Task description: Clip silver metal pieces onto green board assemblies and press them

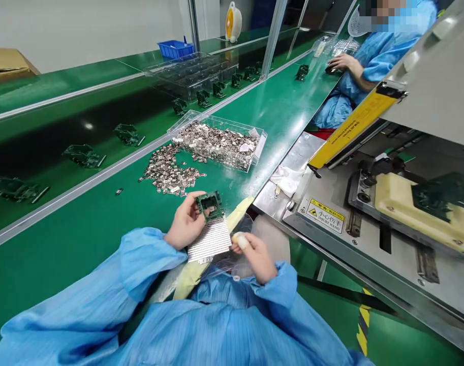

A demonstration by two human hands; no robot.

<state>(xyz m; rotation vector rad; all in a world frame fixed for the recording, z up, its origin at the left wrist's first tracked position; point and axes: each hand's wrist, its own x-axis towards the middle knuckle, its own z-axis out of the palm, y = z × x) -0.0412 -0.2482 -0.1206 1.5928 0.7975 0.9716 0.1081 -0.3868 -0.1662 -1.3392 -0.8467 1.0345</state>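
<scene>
- The left hand (186,222) is curled shut on a green board (210,204), thumb in front and fingers behind, gripping its left side.
- Just below that board, touching it, is a ridged metal plate (210,239), with small tabs along its lower edge.
- The right hand (256,252) is half closed by the plate's right edge, with a pale cover (241,240) on one digit — whether it grips the plate, I cannot tell.
- Both hands are above the near edge of the green counter (83,239), where yellow tape (195,274) runs along the rim.
- Beyond them, a heap of small metal pieces (171,173) lies loose, next to a clear box (259,150) holding many more; a single piece (119,191) sits off to the left.
- How far along: one board is in hand, seemingly midway through handling, and plenty of metal pieces remain in the heap and box.
- More boards (128,134) stand in a row past the metal rail (64,199) — finished or waiting, I cannot say.
- At the right, another dark green board (432,195) sits on the machine's cream block (392,198).
- Farther off, a co-worker's hand (344,62) rests on a dark thing.
</scene>
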